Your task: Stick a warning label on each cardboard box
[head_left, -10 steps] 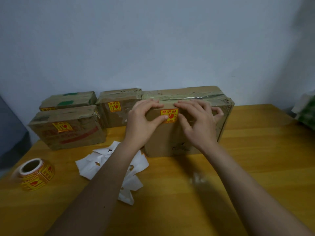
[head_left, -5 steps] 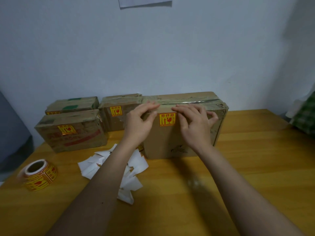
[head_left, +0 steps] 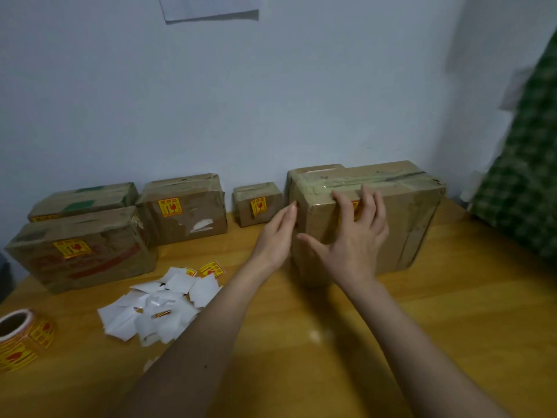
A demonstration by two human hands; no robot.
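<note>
**Hands on the big taped box**

Your right hand (head_left: 354, 236) lies flat, fingers (head_left: 369, 203) straight, covering most of the yellow-and-red warning label (head_left: 355, 205) on the large brown taped cardboard box (head_left: 401, 224) at the worktop's (head_left: 452, 312) back right. Your left hand (head_left: 278, 233), fingers straight, presses its left end, holding nothing. The label's print is too small to read.

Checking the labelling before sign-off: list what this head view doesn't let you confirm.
- Label on the large box: mostly covered by the right hand; only a yellow sliver shows.
- Box behind the large one: only its top corner shows; any label is hidden.
- Rear left box: its front is blocked by the box before it; just a label strip shows.
- Label roll: cut off by the left edge.
- Label print: too small to read.
</note>
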